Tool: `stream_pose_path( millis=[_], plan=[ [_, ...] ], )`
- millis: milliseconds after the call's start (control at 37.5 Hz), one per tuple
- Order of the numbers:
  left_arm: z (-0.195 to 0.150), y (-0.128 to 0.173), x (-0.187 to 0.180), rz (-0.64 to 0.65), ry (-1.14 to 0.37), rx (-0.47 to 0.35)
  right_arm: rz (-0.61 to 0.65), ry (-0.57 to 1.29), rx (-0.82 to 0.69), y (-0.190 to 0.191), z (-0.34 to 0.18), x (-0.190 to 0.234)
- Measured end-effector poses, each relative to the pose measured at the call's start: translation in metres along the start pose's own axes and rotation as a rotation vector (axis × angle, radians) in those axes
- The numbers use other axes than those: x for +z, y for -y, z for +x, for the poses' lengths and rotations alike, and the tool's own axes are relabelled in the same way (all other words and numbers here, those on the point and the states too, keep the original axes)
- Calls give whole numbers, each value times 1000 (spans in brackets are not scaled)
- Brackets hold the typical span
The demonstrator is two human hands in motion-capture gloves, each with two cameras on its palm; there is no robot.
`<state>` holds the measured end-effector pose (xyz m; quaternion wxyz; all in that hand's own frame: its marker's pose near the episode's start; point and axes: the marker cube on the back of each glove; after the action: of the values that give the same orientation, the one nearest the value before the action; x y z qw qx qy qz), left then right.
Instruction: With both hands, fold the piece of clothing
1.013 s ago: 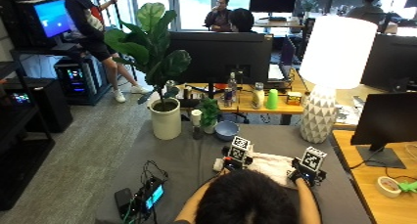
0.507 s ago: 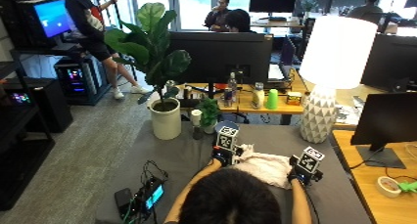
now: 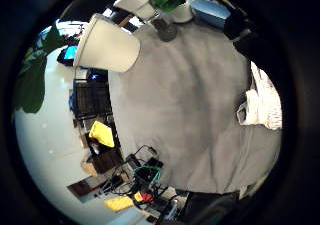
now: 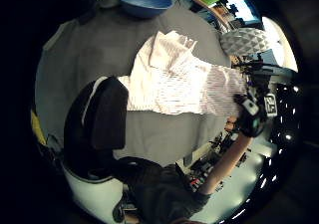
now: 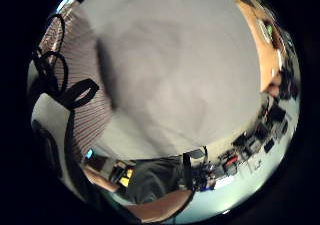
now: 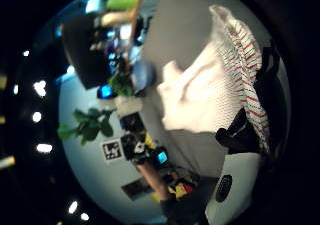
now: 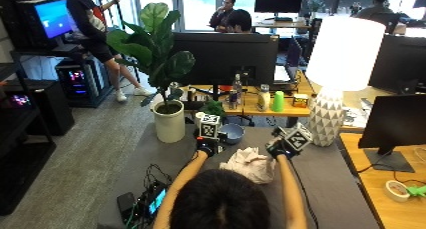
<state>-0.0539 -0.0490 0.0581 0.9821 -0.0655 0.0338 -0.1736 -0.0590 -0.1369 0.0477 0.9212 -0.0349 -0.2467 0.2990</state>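
With both arms stretched out over the grey table (image 7: pixel 333 169), the garment (image 7: pixel 250 163) sits bunched in a heap near the person, between the forearms. It's white with thin red stripes per the palm views (image 4: pixel 174 82), creased and partly doubled over.

Left hand (image 7: pixel 207 147): raised at the garment's far left. Can't tell whether its fingers are curled or holding cloth; its little-finger palm view only shows bare table with the cloth (image 3: pixel 262 102) off at the edge.

Right hand (image 7: pixel 280 149): at the garment's far right, striped cloth (image 6: pixel 235 70) right up against that palm. Looks like it has the cloth edge, but the fingers aren't visible, so can't tell.

Far of the hands: blue bowl (image 7: pixel 232 134), white plant pot (image 7: pixel 169 120) to the far left, white lamp (image 7: pixel 329 96) to the far right.
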Motion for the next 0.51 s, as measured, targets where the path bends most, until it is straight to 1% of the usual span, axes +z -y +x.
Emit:
stream_pose_path(
  millis=[53, 107, 160, 267, 320, 400, 507],
  plan=[
    [-11, -6, -4, -13, -11, -38, 8, 34, -112, -13, -48, 7],
    [-19, -12, -7, -16, -36, -49, -3, 9, -195, -38, -93, 24],
    [-27, -16, -12, 16, -51, -61, -49, -38, -250, -57, -125, 51],
    [-47, -21, -22, 93, -50, -119, -173, -93, -333, -74, -165, 121],
    [-55, -26, -27, 117, -63, -132, -226, -117, -332, -79, -177, 156],
    [-63, -33, -31, 124, -81, -143, -271, -144, -299, -85, -181, 185],
    [-74, -48, -41, 138, -90, -165, -190, -127, -227, -77, -181, 202]
  ],
)
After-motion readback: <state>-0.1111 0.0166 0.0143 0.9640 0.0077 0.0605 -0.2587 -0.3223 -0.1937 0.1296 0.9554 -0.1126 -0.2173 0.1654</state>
